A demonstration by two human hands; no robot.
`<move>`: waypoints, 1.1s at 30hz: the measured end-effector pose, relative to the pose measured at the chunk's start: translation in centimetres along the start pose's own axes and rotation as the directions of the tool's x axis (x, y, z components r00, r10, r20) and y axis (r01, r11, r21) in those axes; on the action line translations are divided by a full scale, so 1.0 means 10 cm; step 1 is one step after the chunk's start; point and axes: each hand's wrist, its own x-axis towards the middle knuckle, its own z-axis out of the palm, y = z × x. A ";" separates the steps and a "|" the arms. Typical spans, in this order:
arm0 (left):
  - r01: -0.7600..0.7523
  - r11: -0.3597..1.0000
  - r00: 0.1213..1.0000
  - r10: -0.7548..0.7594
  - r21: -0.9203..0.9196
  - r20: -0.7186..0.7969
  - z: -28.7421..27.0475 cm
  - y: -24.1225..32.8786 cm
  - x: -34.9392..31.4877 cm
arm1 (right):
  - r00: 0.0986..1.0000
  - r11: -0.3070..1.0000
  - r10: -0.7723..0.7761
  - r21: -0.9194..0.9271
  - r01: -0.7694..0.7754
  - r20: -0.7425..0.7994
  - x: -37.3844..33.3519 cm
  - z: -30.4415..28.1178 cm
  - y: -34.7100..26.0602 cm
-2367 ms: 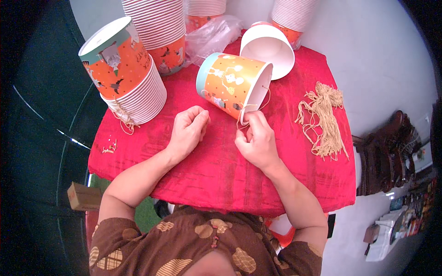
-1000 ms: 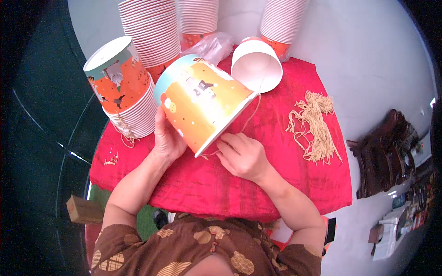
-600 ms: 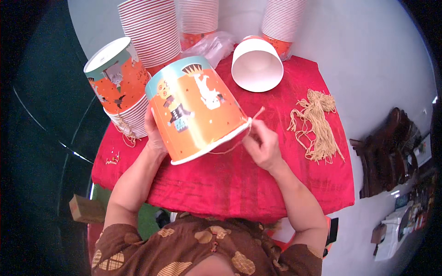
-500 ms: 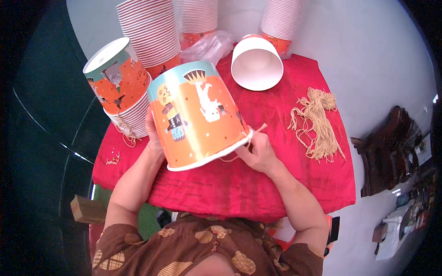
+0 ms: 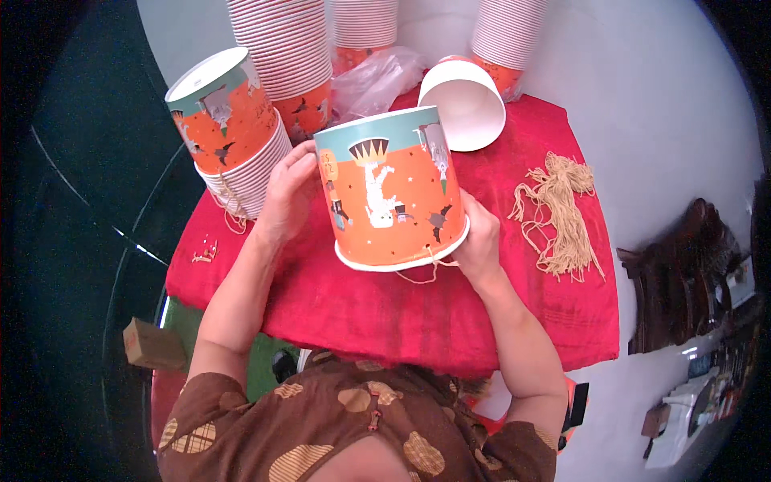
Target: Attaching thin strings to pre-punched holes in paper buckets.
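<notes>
An orange-and-teal paper bucket [image 5: 393,193] with cartoon figures is held upside down above the table, its white rolled rim toward me. A thin tan string [image 5: 434,271] hangs from a small hole near that rim. My right hand [image 5: 480,241] grips the bucket's right side by the rim, some of its fingers hidden behind it. Beside the left wall, my left hand [image 5: 287,193] has its fingers stretched out, the tips close to or touching the bucket; I cannot tell which.
A red cloth [image 5: 385,321] covers the table. At the left stands a stack of upturned buckets [image 5: 229,128] with string hanging off it. Taller stacks [image 5: 281,48] and a plastic bag [image 5: 377,80] are behind. One bucket [image 5: 462,104] lies sideways; a string bundle [image 5: 558,217] lies right.
The bucket has moved right and turned, bringing other printed figures and the strung hole toward me. My left hand has loosened from its left side; my right hand has shifted up along the rim.
</notes>
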 end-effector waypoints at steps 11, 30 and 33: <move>-0.001 0.903 0.992 0.055 0.429 -0.113 0.82 0.28 -0.24 | 0.991 0.960 -0.100 -0.269 0.073 -0.089 0.02 -0.05 0.06; -0.137 0.837 0.917 0.309 0.530 -0.251 0.65 0.70 -1.03 | 0.946 0.935 -0.296 -0.162 0.315 0.134 -0.02 0.08 -0.25; -0.090 0.736 0.893 0.358 0.671 -0.274 0.38 1.00 -1.21 | 0.975 0.968 -0.187 -0.146 0.203 0.119 -0.02 0.00 -0.12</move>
